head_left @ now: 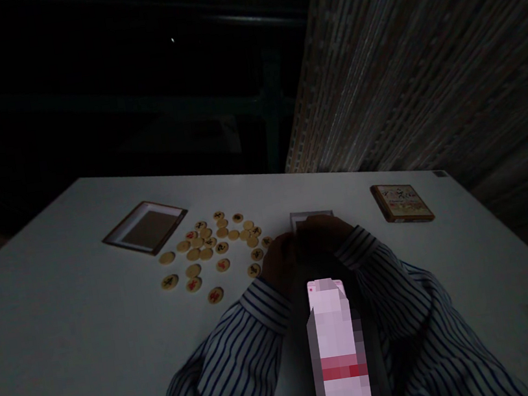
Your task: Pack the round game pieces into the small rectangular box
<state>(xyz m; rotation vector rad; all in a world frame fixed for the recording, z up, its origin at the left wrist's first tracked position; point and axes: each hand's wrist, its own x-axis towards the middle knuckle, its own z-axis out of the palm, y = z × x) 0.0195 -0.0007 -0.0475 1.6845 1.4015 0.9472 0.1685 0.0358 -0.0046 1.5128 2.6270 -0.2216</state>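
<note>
My left hand (278, 260) is at the near left side of a small light-rimmed box (311, 213), with its fingers lost in shadow. Over the near part of that box lies my right hand (324, 234); its back faces up and its fingertips are hidden. To the left of my left hand, round Chinese chess pieces (223, 265) are scattered on the white table (92, 340). Some show red characters, some black, and others are blank side up. Whether either hand holds a piece is too dark to see.
An open shallow box part (146, 227) lies at the left beyond the pieces. At the right rests a printed box (402, 203). A lit, pixelated phone-like screen (334, 332) shows between my forearms. A striped curtain (398, 74) hangs behind the table's right side.
</note>
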